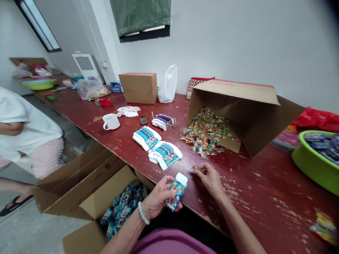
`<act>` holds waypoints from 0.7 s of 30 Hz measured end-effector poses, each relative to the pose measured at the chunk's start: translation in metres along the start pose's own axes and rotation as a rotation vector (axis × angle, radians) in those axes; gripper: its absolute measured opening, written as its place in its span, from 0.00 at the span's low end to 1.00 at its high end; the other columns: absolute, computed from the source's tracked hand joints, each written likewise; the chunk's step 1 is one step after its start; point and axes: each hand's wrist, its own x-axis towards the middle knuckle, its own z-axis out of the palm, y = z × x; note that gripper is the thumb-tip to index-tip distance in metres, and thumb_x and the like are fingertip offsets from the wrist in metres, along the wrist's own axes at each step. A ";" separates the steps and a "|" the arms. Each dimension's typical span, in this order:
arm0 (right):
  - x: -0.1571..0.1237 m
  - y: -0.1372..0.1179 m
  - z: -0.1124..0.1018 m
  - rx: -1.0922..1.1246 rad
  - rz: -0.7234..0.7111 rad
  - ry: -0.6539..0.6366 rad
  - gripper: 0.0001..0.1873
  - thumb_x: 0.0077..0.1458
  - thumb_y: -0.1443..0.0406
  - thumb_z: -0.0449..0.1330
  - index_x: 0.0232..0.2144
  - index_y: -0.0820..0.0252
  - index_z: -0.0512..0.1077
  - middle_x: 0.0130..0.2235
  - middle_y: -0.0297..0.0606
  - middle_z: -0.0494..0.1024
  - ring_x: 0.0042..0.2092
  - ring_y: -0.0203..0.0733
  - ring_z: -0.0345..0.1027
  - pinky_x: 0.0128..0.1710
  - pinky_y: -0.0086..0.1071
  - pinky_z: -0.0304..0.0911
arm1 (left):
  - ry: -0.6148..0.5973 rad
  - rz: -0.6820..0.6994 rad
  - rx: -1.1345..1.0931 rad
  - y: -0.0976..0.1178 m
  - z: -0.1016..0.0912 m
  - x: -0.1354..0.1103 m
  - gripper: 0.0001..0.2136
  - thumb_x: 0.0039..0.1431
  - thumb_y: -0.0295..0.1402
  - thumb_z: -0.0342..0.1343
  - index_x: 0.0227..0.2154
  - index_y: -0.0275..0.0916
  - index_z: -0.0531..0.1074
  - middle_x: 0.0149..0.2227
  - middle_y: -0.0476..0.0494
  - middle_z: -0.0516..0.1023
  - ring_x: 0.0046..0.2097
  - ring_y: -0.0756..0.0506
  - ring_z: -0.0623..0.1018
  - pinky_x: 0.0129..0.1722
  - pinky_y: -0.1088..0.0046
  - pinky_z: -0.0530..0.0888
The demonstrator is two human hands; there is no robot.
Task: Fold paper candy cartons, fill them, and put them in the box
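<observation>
My left hand (pixel 159 199) is closed round a small blue printed box (pixel 177 192) with its white flap open, held just off the table's front edge. My right hand (pixel 210 176) rests on the red table (pixel 265 190) and pinches a few small wrapped candies (pixel 197 169). A heap of colourful wrapped candies (pixel 205 132) spills from a big cardboard box lying on its side (pixel 246 113) just beyond my right hand. Two fanned stacks of flat unfolded boxes (pixel 164 154) lie left of the heap.
An open carton (pixel 111 197) on the floor holds several filled blue boxes. A green basin (pixel 315 162) stands at the right, a white mug (pixel 111 121) and a closed brown box (pixel 139 87) farther back. Another person in white (pixel 23 130) stands at the left.
</observation>
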 end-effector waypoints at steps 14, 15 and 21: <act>-0.026 -0.067 -0.019 0.171 -0.312 -0.348 0.11 0.51 0.74 0.53 0.33 0.58 0.72 0.32 0.34 0.75 0.32 0.37 0.67 0.31 0.28 0.59 | -0.050 0.038 0.302 0.010 0.014 -0.007 0.19 0.49 0.35 0.66 0.44 0.38 0.72 0.36 0.45 0.73 0.30 0.52 0.72 0.29 0.78 0.72; -0.027 -0.070 -0.019 0.160 -0.315 -0.379 0.10 0.51 0.73 0.54 0.33 0.57 0.73 0.32 0.33 0.75 0.31 0.37 0.67 0.30 0.28 0.59 | -0.055 0.032 0.294 0.010 0.015 -0.007 0.19 0.48 0.35 0.67 0.44 0.38 0.72 0.36 0.45 0.74 0.30 0.52 0.73 0.29 0.78 0.72; -0.028 -0.077 -0.015 0.214 -0.254 -0.336 0.19 0.54 0.68 0.57 0.50 0.57 0.69 0.38 0.36 0.79 0.29 0.37 0.69 0.29 0.28 0.61 | -0.066 0.001 0.179 0.008 0.017 -0.007 0.20 0.49 0.35 0.66 0.45 0.39 0.70 0.35 0.47 0.73 0.27 0.52 0.72 0.28 0.75 0.74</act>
